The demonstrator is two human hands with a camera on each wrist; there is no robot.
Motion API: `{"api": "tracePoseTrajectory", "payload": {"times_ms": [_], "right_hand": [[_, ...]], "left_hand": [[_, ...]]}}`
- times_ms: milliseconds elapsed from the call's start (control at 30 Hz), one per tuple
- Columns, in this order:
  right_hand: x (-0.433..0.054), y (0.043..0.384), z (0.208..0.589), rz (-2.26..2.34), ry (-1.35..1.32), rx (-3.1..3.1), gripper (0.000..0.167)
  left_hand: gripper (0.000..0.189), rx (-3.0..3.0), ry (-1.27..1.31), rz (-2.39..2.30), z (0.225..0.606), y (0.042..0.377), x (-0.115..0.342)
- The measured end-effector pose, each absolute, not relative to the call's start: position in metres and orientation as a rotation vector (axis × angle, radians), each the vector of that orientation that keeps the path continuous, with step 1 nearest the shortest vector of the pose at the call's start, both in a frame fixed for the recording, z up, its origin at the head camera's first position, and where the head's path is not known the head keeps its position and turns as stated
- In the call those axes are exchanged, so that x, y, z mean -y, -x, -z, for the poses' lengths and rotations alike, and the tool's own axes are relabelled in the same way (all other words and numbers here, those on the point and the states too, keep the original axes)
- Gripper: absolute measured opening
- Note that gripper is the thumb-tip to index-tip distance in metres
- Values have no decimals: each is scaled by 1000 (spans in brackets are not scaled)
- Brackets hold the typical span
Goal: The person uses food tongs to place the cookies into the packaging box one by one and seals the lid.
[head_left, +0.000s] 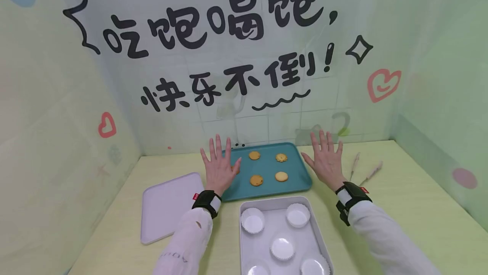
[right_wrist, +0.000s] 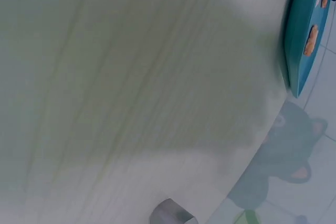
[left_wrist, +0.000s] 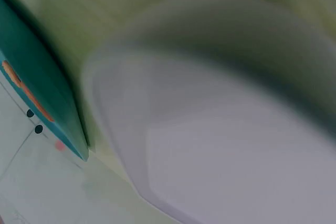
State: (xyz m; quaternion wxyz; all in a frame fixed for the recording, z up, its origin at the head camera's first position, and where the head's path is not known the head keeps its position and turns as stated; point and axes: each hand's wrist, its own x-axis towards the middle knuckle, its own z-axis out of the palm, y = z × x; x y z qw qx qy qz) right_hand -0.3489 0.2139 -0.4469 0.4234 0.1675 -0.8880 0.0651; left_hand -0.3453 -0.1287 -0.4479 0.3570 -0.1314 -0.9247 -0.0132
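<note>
My left hand (head_left: 219,171) is held with straight, spread fingers over the left edge of a teal tray (head_left: 268,167), holding nothing. Its thumb partly hides a cookie. Just right of that tray, my right hand (head_left: 325,162) is likewise spread and bare of any object. On the teal tray lie several cookies, among them a flower-shaped cookie (head_left: 281,157) and a plain oval cookie (head_left: 281,176). In front stands a white rimmed tray (head_left: 272,220) with several fluted white cups, such as the middle cup (head_left: 282,248). Neither wrist view shows fingers.
A flat lilac tray (head_left: 167,207) lies at left; it also fills much of the left wrist view (left_wrist: 236,156). Right of my right hand lie two slim tools with pale pinkish handles, one farther (head_left: 355,165) and one nearer (head_left: 372,171). A printed wall (head_left: 244,126) closes the back.
</note>
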Motion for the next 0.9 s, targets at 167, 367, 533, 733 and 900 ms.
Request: {"api": "tracePoseTrajectory", "payload": {"times_ms": [167,367,533,733,900], "right_hand": [[-218,346,448,-145,-413,2355,69],[-221,341,445,-171,-415,2412,68],[-221,332,439,-256,-434,2372,76],[-227,320,436,-331,-458,2302,72],[-243,305,437,-395,-387,2384,69]], "left_hand": [[70,2410,358,43,450,346,127],[68,2405,339,25,445,347,128],[68,2417,352,51,442,340,127],[65,2449,416,217,437,319,122],[64,2529,497,313,434,287,116]]}}
